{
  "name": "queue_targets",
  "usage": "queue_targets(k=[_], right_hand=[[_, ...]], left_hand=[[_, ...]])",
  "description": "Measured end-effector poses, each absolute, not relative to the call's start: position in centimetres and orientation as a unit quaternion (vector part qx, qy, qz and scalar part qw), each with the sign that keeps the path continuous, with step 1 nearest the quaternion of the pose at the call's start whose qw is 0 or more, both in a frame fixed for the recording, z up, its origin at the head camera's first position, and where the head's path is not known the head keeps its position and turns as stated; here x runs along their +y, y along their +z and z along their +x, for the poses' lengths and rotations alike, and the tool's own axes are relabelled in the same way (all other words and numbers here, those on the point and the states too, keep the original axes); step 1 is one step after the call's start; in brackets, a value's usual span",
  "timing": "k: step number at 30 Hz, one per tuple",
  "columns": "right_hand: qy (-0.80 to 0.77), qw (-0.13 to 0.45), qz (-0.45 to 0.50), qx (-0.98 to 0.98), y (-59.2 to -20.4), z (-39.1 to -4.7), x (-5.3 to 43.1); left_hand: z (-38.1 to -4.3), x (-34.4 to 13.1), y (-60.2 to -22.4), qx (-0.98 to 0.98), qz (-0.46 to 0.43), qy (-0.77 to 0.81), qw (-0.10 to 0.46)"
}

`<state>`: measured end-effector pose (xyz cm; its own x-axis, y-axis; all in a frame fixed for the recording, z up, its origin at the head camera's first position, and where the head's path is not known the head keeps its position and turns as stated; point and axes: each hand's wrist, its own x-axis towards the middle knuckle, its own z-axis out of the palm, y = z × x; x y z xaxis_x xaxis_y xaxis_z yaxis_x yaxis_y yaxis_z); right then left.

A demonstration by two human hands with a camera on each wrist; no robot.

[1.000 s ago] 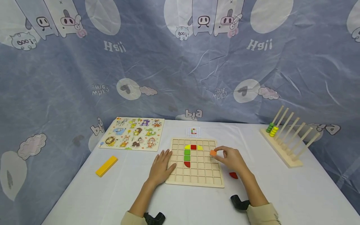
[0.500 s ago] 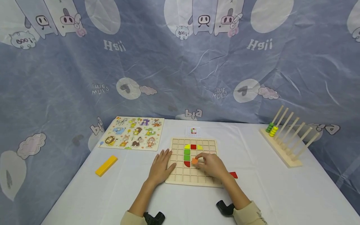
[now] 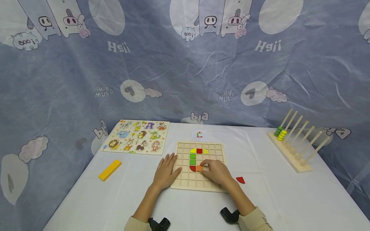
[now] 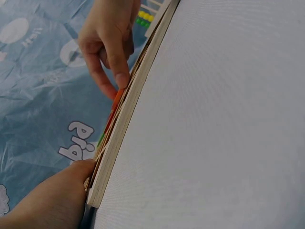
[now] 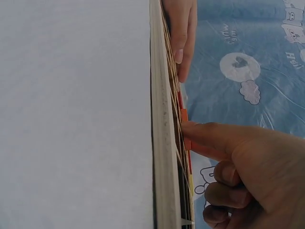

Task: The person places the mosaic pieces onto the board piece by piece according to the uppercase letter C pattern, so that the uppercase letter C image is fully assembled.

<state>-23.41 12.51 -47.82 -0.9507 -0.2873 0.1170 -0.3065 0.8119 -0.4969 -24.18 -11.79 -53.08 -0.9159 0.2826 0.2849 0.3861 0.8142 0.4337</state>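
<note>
A wooden grid board (image 3: pixel 185 183) lies on the table, holding yellow, red and green tiles in a bracket-like row. My right hand (image 3: pixel 218 173) pinches an orange square tile (image 3: pixel 199 168) by its right side, thumb and forefinger on it. That tile sits at the cell right of a red quarter-round tile (image 3: pixel 192 168); whether it is fully seated cannot be told. My left hand (image 3: pixel 166 171) rests flat with spread fingers over the board's left edge. In the right wrist view, the orange tile (image 5: pixel 185 116) stands slightly proud of the board, between thumb and finger.
A small pattern card (image 3: pixel 199 135) lies behind the board. To the right are a loose red tile (image 3: pixel 240 180) and a pegged bead rack (image 3: pixel 289 150). An animal puzzle (image 3: pixel 136 137) and a yellow block (image 3: pixel 110 170) lie on the left.
My right hand has carried the orange tile leftward from the board's right edge and lowered it beside the red quarter-round tile. The left hand has stayed in place.
</note>
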Motion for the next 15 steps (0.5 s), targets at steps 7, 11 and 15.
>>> queue_targets(k=[7,11,15], right_hand=[[0.268,0.020,0.158,-0.950,-47.76,-23.28,12.61],[0.276,0.019,0.163,-0.947,-47.73,-23.23,12.72],[0.294,0.014,0.166,-0.941,-47.41,-23.01,13.19]], left_hand=[[-24.23,-11.79,-53.11,-0.947,-0.177,-0.247,0.106],[-24.23,-11.80,-53.05,-0.947,-0.178,-0.246,0.106],[-24.16,-11.80,-53.01,-0.946,-0.177,-0.249,0.107]])
